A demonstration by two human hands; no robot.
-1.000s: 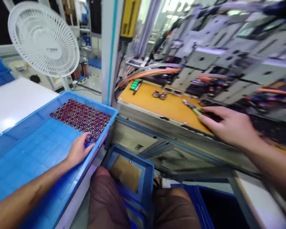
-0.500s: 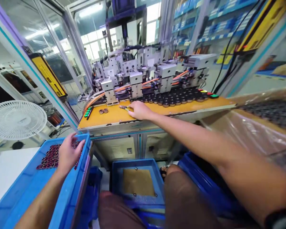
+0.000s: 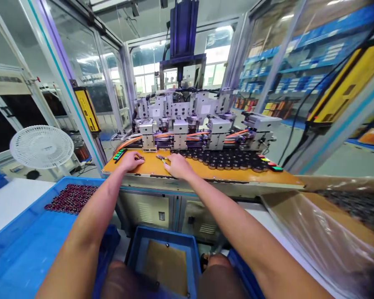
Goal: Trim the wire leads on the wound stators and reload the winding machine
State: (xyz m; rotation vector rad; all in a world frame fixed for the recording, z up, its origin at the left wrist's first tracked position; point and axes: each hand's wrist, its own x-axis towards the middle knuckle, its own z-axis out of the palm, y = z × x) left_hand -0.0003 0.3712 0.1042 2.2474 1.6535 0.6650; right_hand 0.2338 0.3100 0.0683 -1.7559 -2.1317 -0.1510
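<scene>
My left hand [image 3: 131, 161] rests on the orange machine table [image 3: 205, 173] with its fingers curled down, right beside two small ring-shaped parts [image 3: 139, 158]. What the fingers hold, if anything, is hidden. My right hand [image 3: 176, 165] lies fairly flat on the same table. Its fingertips touch a small tool with a yellow-green handle [image 3: 161, 158]. Behind both hands stands a row of grey machine heads [image 3: 180, 133] with orange hoses. Several dark round parts [image 3: 227, 160] are lined up on the table to the right.
A blue tray [image 3: 21, 249] at my left holds a heap of small dark red parts [image 3: 71, 198]. A blue bin [image 3: 165, 257] sits by my knees. A white fan [image 3: 41, 146] stands at the far left. A plastic-lined carton [image 3: 330, 232] is at the right. Green buttons [image 3: 118, 155] lie at the table's left end.
My left hand has left the blue tray and moved up onto the orange table beside the ring parts. The view has turned towards the machine. My right hand has stayed by the tool.
</scene>
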